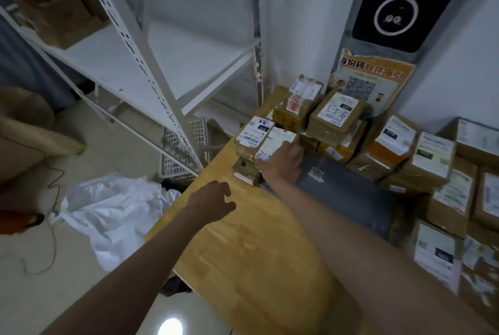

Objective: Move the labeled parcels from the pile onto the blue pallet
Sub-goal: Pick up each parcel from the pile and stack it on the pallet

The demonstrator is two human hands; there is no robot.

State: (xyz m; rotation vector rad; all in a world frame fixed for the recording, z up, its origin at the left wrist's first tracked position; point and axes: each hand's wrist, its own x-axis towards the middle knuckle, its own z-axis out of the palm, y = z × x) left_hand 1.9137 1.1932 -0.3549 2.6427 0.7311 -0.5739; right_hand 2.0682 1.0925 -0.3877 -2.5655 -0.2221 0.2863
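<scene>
1. The right hand (283, 161) reaches across the light wooden bench (243, 253) and grasps a small brown cardboard parcel with a white label (275, 142), fingers curled over its near right edge.
2. That parcel sits on top of a low stack at the bench's far left corner, touching a second small labelled parcel with a barcode sticker (252, 132) on its left; a smaller brown box (246, 169) lies beneath them on the bench.
3. The left hand (213, 199) hovers over the bench's left edge, released, fingers loosely curled and holding nothing.
4. A dark blue-grey flat panel (348, 194) lies on the bench just right of the right wrist; whether it is the pallet cannot be told.
5. More labelled cardboard parcels (337, 115) are piled behind and to the right of it, against the wall.
6. A white metal shelving rack (151, 64) stands to the left, with crumpled white plastic sheeting (113, 207) on the floor beside the bench.
</scene>
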